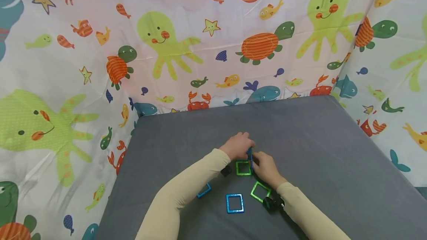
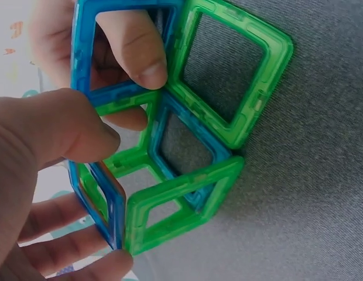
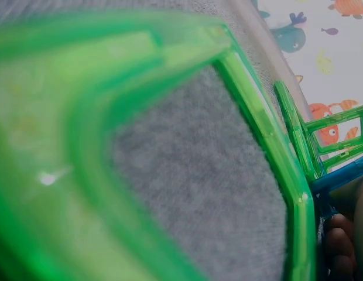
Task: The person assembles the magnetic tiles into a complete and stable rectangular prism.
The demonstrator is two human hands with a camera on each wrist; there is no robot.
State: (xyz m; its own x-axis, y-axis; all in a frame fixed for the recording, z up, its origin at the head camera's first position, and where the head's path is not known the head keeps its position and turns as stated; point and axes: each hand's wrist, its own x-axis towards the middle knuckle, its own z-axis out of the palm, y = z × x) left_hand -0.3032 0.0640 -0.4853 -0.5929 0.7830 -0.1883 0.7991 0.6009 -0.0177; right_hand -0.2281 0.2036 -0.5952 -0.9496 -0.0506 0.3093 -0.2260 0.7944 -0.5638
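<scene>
Square magnetic tiles, blue and green frames, join into a cube-like shape, seen close in the left wrist view. My left hand (image 1: 237, 145) holds its left side, thumb above and fingers spread beneath a blue tile (image 2: 114, 213). My right hand (image 1: 267, 167) pinches an upper blue tile (image 2: 82, 52), its thumb in front of the frame and fingers behind. Beside that tile, a green tile (image 2: 247, 126) lies flat on the grey cloth. Another green tile (image 2: 137, 225) forms the near wall of the shape. In the head view, my hands hide most of the build.
Nearer me on the grey cloth (image 1: 186, 132) lie a loose blue square (image 1: 235, 195) and a green square (image 1: 252, 191), close to my right wrist. A second blue tile (image 1: 204, 192) is partly covered by my left sleeve. A curtain (image 1: 213, 73) printed with sea animals surrounds the surface.
</scene>
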